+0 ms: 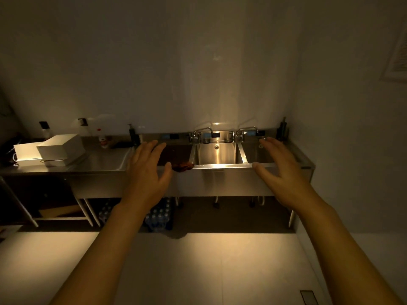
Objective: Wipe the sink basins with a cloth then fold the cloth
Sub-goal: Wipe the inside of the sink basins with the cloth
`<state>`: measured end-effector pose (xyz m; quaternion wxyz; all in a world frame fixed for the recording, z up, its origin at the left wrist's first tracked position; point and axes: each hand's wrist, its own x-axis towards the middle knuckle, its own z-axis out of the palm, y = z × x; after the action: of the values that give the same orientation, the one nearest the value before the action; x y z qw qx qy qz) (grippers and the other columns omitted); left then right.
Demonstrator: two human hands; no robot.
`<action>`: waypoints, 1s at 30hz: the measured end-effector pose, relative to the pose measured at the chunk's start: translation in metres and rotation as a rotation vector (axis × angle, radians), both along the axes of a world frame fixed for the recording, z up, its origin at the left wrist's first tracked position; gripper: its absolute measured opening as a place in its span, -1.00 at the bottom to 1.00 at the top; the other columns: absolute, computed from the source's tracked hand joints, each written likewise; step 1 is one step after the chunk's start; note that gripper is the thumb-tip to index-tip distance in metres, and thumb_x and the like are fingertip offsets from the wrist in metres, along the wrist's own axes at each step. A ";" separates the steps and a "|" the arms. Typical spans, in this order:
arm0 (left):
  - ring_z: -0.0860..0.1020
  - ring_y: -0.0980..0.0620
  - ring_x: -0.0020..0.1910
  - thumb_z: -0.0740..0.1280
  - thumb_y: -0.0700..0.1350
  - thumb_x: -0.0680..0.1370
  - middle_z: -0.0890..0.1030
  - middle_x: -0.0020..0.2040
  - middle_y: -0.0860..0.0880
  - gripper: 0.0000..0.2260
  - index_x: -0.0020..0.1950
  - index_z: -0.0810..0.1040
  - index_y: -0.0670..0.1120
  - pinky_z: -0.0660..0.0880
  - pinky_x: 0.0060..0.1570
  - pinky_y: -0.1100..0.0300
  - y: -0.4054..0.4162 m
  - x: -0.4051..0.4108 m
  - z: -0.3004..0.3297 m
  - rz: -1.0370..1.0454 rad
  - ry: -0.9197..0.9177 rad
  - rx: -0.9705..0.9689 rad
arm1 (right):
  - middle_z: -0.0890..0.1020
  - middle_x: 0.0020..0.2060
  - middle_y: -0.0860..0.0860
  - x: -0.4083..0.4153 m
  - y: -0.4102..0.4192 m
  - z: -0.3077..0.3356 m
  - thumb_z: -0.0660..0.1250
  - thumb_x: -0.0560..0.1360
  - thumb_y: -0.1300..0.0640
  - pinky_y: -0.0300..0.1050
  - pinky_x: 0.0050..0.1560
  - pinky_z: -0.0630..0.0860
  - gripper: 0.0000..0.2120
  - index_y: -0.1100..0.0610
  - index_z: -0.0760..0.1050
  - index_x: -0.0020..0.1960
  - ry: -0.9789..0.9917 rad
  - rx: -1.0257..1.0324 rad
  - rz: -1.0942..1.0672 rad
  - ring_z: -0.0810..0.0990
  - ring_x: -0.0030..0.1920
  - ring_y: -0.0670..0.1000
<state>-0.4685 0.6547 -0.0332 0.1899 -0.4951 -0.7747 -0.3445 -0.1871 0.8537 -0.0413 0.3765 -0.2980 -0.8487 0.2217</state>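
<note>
**Inspector:** Where is the cloth (pixel 182 166) lying?

**Assessor:** Bunched on the front rim of the sink (pixel 229 166), long axis running left-right, just beside the left hand (pixel 146 172).

**Inspector:** And the hands?

**Assessor:** Both are hovering spread, holding nothing; the right hand (pixel 283 172) is sitting well apart from it.

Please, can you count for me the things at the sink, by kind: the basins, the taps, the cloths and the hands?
Basins: 3, left, middle, right
Taps: 2, one, another
Cloths: 1, a dark cloth on the front rim
Hands: 2, left hand, right hand, both empty
Total: 8
</note>
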 end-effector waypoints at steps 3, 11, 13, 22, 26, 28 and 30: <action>0.16 -0.14 0.63 0.21 0.05 0.67 0.32 0.61 -0.09 -0.50 0.60 0.35 -0.07 0.13 0.59 -0.14 0.026 -0.019 -0.002 -0.003 -0.002 0.003 | 0.07 0.62 -0.23 -0.019 0.023 -0.001 0.15 0.51 -0.39 -0.02 0.49 0.10 -0.27 -0.24 0.09 0.61 -0.011 0.009 0.000 0.03 0.61 -0.10; 0.23 -0.17 0.61 0.15 0.05 0.64 0.37 0.57 -0.13 -0.48 0.57 0.40 -0.13 0.20 0.54 -0.29 0.108 -0.104 -0.019 -0.057 -0.042 0.060 | 0.13 0.61 -0.18 -0.089 0.095 0.000 0.25 0.57 -0.28 0.28 0.51 0.27 -0.35 -0.22 0.15 0.60 -0.038 0.048 -0.037 0.12 0.60 -0.05; 0.24 -0.17 0.60 0.14 0.06 0.64 0.38 0.57 -0.13 -0.48 0.57 0.40 -0.11 0.22 0.52 -0.30 0.133 -0.133 -0.022 -0.069 -0.044 0.059 | 0.13 0.61 -0.17 -0.115 0.112 0.004 0.20 0.52 -0.33 0.31 0.51 0.27 -0.32 -0.23 0.14 0.59 -0.044 0.061 -0.059 0.12 0.60 -0.04; 0.32 -0.12 0.54 0.20 0.05 0.66 0.41 0.53 -0.09 -0.53 0.56 0.39 -0.05 0.31 0.46 -0.31 0.220 -0.293 -0.019 -0.100 -0.015 0.054 | 0.11 0.61 -0.18 -0.260 0.182 0.022 0.18 0.53 -0.34 0.32 0.51 0.25 -0.32 -0.24 0.11 0.59 -0.072 0.050 -0.109 0.11 0.60 0.00; 0.34 -0.12 0.53 0.17 0.06 0.65 0.42 0.51 -0.11 -0.53 0.54 0.40 -0.07 0.31 0.48 -0.25 0.242 -0.349 -0.014 -0.103 -0.004 0.047 | 0.10 0.61 -0.19 -0.319 0.201 0.022 0.25 0.59 -0.26 0.29 0.53 0.24 -0.36 -0.24 0.10 0.60 -0.077 0.055 -0.107 0.11 0.60 0.02; 0.34 -0.13 0.53 0.16 0.06 0.65 0.43 0.51 -0.12 -0.52 0.53 0.41 -0.08 0.30 0.48 -0.24 0.250 -0.372 -0.013 -0.103 0.002 0.050 | 0.10 0.61 -0.18 -0.343 0.209 0.022 0.27 0.60 -0.22 0.30 0.53 0.23 -0.37 -0.24 0.10 0.60 -0.082 0.059 -0.104 0.11 0.61 0.03; 0.33 -0.14 0.53 0.16 0.06 0.64 0.43 0.51 -0.12 -0.52 0.53 0.41 -0.08 0.30 0.49 -0.24 0.255 -0.393 -0.015 -0.092 -0.006 0.059 | 0.11 0.61 -0.18 -0.366 0.217 0.022 0.27 0.60 -0.22 0.33 0.52 0.23 -0.37 -0.24 0.10 0.59 -0.081 0.055 -0.092 0.12 0.61 0.03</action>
<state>-0.8619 0.9098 -0.0479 0.1861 -0.5234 -0.7412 -0.3769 -0.5527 1.0709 -0.0191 0.3596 -0.3351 -0.8544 0.1687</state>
